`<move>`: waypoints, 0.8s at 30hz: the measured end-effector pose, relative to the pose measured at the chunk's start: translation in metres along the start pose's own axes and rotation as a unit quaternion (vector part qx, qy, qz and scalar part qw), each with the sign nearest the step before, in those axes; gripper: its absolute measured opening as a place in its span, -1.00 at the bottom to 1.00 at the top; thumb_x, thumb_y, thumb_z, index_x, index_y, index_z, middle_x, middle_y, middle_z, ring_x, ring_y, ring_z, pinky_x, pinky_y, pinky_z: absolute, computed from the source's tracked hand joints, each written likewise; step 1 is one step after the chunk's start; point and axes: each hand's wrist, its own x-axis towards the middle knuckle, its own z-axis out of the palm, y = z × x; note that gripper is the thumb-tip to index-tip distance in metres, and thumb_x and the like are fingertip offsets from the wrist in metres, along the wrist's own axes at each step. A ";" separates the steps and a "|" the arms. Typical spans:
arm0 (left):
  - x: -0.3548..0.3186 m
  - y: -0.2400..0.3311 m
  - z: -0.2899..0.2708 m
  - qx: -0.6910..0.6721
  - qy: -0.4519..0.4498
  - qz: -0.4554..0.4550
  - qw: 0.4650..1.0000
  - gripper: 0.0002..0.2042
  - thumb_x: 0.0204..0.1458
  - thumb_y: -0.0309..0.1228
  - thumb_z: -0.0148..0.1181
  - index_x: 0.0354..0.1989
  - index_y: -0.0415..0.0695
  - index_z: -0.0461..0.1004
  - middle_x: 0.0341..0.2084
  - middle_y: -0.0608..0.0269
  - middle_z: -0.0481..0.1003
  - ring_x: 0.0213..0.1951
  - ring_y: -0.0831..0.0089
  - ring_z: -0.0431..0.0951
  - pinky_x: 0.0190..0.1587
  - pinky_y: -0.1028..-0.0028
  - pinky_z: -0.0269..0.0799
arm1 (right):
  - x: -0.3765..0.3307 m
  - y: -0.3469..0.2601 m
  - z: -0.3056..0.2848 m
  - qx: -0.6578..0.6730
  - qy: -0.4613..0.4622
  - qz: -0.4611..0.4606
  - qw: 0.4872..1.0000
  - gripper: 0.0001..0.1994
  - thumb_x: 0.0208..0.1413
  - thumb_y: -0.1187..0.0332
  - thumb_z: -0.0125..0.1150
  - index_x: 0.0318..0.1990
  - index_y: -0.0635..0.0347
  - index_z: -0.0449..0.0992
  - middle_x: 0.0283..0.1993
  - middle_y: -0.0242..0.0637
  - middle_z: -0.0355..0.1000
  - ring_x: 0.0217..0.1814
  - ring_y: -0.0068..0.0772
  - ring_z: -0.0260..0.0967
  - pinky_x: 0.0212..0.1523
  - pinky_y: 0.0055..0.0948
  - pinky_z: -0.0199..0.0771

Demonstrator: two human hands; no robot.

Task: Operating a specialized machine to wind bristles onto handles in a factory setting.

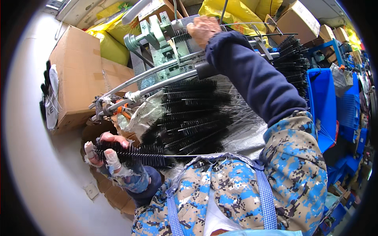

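Note:
My left hand (126, 172), its fingertips wrapped in worn whitish tape, curls round the bristled end of a black twisted-wire brush (151, 156). The bare wire stem of this brush runs right across my lap. My right hand (202, 30) reaches forward to a metal bench machine (160, 49), its fingers bent closed. Beside those fingers, a short black bristled piece (181, 36) lies in the machine. Whatever the right fingers grip is hidden from view. Between my arms lies a pile of similar black brushes (189, 114), their wire stems pointing right.
Metal rails (173, 80) cross in front of the machine. A big cardboard box (78, 70) stands at the left by a white wall (31, 118). Yellow bags (236, 15) lie behind. More black brushes (293, 59) and blue bins (323, 102) are on the right.

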 end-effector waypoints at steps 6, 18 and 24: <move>-0.002 0.002 -0.012 -0.018 -0.026 -0.045 0.998 -0.60 0.09 -0.42 -0.07 0.11 0.17 0.11 -0.22 0.05 0.27 -0.39 0.39 0.37 -0.42 0.52 0.43 | -0.064 0.054 -0.012 0.021 0.053 0.109 0.992 -0.66 -0.08 0.37 0.04 -0.09 0.26 0.33 -0.07 -0.07 0.25 0.06 -0.10 0.19 -0.04 -0.16 0.24; 0.011 -0.021 -0.041 -0.298 -0.165 -0.234 0.911 -0.49 0.07 -0.05 -0.25 -0.02 -0.25 0.25 -0.34 -0.38 0.34 -0.33 0.04 0.40 -0.23 0.13 0.34 | -0.055 0.030 -0.015 0.159 -0.077 0.149 0.973 -0.56 -0.04 0.25 0.05 -0.04 0.35 0.25 -0.07 -0.01 0.28 0.03 -0.07 0.25 -0.06 -0.17 0.24; 0.012 -0.016 -0.029 -0.375 -0.209 -0.243 0.870 -0.39 0.04 0.06 -0.35 0.03 -0.25 0.22 -0.24 -0.42 0.29 -0.22 -0.05 0.35 -0.12 0.07 0.27 | -0.039 -0.013 -0.008 0.159 -0.072 0.134 0.976 -0.64 -0.06 0.24 0.05 -0.17 0.34 0.33 -0.14 0.00 0.32 -0.06 -0.08 0.30 -0.10 -0.17 0.26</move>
